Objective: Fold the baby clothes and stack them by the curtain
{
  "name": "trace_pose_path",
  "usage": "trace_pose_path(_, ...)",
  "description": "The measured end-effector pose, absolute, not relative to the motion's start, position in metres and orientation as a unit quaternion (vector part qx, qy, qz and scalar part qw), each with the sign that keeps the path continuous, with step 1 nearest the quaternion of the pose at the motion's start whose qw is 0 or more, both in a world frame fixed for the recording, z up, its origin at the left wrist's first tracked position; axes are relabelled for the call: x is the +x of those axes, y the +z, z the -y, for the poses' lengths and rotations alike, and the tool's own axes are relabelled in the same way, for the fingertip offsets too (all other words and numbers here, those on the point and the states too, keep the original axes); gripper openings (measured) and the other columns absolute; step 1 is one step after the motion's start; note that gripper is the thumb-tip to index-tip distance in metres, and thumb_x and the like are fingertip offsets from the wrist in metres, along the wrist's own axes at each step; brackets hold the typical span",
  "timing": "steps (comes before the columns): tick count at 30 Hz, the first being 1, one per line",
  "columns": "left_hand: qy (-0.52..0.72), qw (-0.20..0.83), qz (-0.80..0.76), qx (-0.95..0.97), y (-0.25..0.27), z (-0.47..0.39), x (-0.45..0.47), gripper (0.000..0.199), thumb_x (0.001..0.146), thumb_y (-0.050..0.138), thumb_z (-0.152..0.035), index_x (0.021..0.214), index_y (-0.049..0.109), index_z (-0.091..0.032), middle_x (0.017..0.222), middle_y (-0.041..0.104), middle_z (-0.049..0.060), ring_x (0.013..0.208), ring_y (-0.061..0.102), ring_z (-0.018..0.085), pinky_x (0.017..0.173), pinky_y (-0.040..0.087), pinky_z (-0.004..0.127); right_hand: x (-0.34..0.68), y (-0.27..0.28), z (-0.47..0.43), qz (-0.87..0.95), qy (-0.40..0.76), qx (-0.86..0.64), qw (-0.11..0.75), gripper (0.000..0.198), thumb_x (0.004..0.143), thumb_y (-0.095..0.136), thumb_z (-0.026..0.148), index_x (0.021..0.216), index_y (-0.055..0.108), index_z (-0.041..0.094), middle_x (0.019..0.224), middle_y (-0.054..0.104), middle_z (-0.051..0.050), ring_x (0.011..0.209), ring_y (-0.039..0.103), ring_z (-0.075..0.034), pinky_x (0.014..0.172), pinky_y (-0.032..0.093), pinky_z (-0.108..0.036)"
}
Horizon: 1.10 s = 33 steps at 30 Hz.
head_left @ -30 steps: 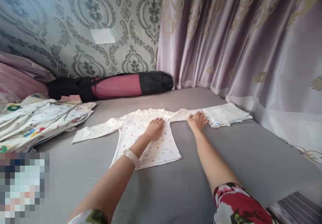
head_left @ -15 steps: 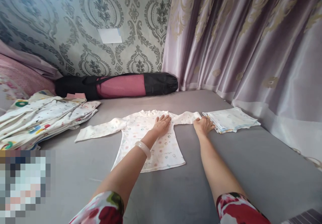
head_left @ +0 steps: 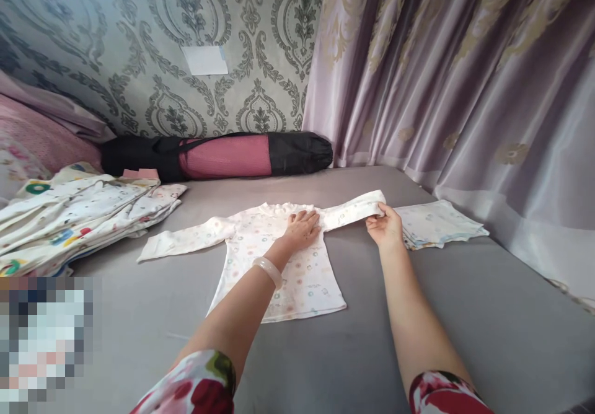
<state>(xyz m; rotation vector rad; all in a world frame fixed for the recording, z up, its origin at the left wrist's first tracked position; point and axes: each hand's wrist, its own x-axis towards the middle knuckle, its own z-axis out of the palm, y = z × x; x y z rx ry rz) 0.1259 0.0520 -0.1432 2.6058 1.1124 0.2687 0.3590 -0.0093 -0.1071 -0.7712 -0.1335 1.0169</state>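
Note:
A small white long-sleeved shirt (head_left: 302, 284) with a pale print lies spread on the grey bed sheet (head_left: 344, 364), its collar pointing away from me. My left hand (head_left: 302, 228) rests flat on the upper right of its chest, fingers stretched out. At the cuff of the right-hand sleeve, my right hand (head_left: 385, 223) pinches the fabric between thumb and fingers. That sleeve is drawn out straight, its end slightly raised. The other sleeve reaches out to the left on the sheet. Just beyond my right hand lies a folded stack of printed clothes (head_left: 441, 222).
A loose pile of printed clothes (head_left: 93, 215) sits on the left. Along the patterned wall lies a long black and pink bag (head_left: 225, 155). Lilac curtains (head_left: 441, 79) hang down at the right edge of the bed. The lower left corner is blurred out.
My right hand has turned and moved right with the cuff, pulling the sleeve out longer and slightly upward. My left hand stays on the shirt's chest.

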Motion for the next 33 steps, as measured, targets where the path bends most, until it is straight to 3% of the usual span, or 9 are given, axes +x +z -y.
trace_pose_path(6, 0.042, 0.174, -0.366, 0.913, -0.139, -0.062, 0.128, 0.055, 0.095, 0.034, -0.045, 0.146, 0.029, -0.026, 0.158, 0.023, 0.006, 0.140, 0.023, 0.035, 0.109, 0.020, 0.059, 0.334, -0.081, 0.007, 0.099, 0.520, -0.335, 0.779, 0.012, 0.067, 0.056, 0.011, 0.077, 0.057, 0.017, 0.063, 0.066, 0.004, 0.047, 0.057, -0.009, 0.029, 0.031, -0.015)
trace_pose_path(10, 0.010, 0.157, -0.383, 0.910, -0.126, -0.067, 0.128, 0.064, 0.091, 0.042, -0.052, 0.146, 0.030, -0.022, 0.159, 0.018, 0.014, 0.138, 0.025, 0.040, 0.107, 0.023, 0.059, 0.305, -0.062, -0.002, 0.150, 0.569, -0.320, 0.743, 0.014, 0.065, 0.055, 0.015, 0.078, 0.060, 0.016, 0.063, 0.066, 0.001, 0.044, 0.054, -0.010, 0.027, 0.027, -0.016)
trace_pose_path(14, -0.030, 0.150, -0.398, 0.904, -0.111, -0.078, 0.130, 0.078, 0.080, 0.055, -0.064, 0.143, 0.037, -0.022, 0.155, 0.021, 0.020, 0.138, 0.024, 0.043, 0.107, 0.023, 0.060, 0.279, -0.056, -0.012, 0.212, 0.614, -0.283, 0.706, 0.027, 0.064, 0.054, 0.019, 0.089, 0.064, 0.015, 0.081, 0.072, -0.005, 0.052, 0.058, -0.012, 0.032, 0.032, -0.018)
trace_pose_path(18, -0.052, 0.178, -0.394, 0.900, -0.101, -0.091, 0.136, 0.084, 0.068, 0.068, -0.064, 0.138, 0.043, -0.024, 0.151, 0.029, 0.019, 0.140, 0.020, 0.044, 0.107, 0.024, 0.060, 0.264, -0.058, -0.018, 0.231, 0.620, -0.298, 0.688, 0.025, 0.063, 0.055, 0.020, 0.087, 0.064, 0.015, 0.082, 0.073, -0.005, 0.050, 0.055, -0.012, 0.032, 0.030, -0.019)
trace_pose_path(21, -0.046, 0.208, -0.408, 0.888, -0.100, -0.097, 0.140, 0.093, 0.058, 0.076, -0.060, 0.138, 0.043, -0.026, 0.150, 0.031, 0.018, 0.139, 0.021, 0.046, 0.105, 0.027, 0.061, 0.257, -0.059, -0.020, 0.240, 0.593, -0.324, 0.697, 0.022, 0.062, 0.056, 0.017, 0.083, 0.063, 0.018, 0.079, 0.071, -0.002, 0.059, 0.060, -0.013, 0.042, 0.042, -0.020)
trace_pose_path(25, -0.007, 0.214, -0.410, 0.886, -0.109, -0.094, 0.137, 0.091, 0.059, 0.074, -0.061, 0.137, 0.044, -0.025, 0.148, 0.033, 0.018, 0.138, 0.023, 0.046, 0.106, 0.027, 0.061, 0.249, -0.057, -0.024, 0.240, 0.537, -0.379, 0.714, 0.019, 0.059, 0.059, 0.013, 0.077, 0.060, 0.020, 0.070, 0.067, 0.004, 0.063, 0.062, -0.012, 0.055, 0.050, -0.021)
trace_pose_path(30, 0.130, 0.261, -0.383, 0.877, -0.127, -0.086, 0.106, 0.087, 0.066, 0.074, -0.054, 0.138, 0.041, -0.018, 0.141, 0.039, 0.019, 0.132, 0.037, 0.037, 0.107, 0.034, 0.049, 0.234, -0.062, -0.038, 0.200, 0.477, -0.472, 0.714, 0.020, 0.059, 0.061, 0.015, 0.078, 0.057, 0.021, 0.060, 0.062, 0.007, 0.052, 0.057, -0.010, 0.043, 0.042, -0.017)
trace_pose_path(33, 0.238, 0.301, -0.401, 0.832, -0.133, -0.086, 0.074, 0.066, 0.074, 0.071, -0.039, 0.132, 0.048, -0.018, 0.128, 0.051, 0.015, 0.114, 0.054, 0.027, 0.097, 0.045, 0.041, 0.218, -0.072, -0.047, 0.193, 0.445, -0.507, 0.712, 0.023, 0.061, 0.062, 0.016, 0.083, 0.058, 0.022, 0.060, 0.060, 0.009, 0.051, 0.055, -0.008, 0.040, 0.038, -0.014)
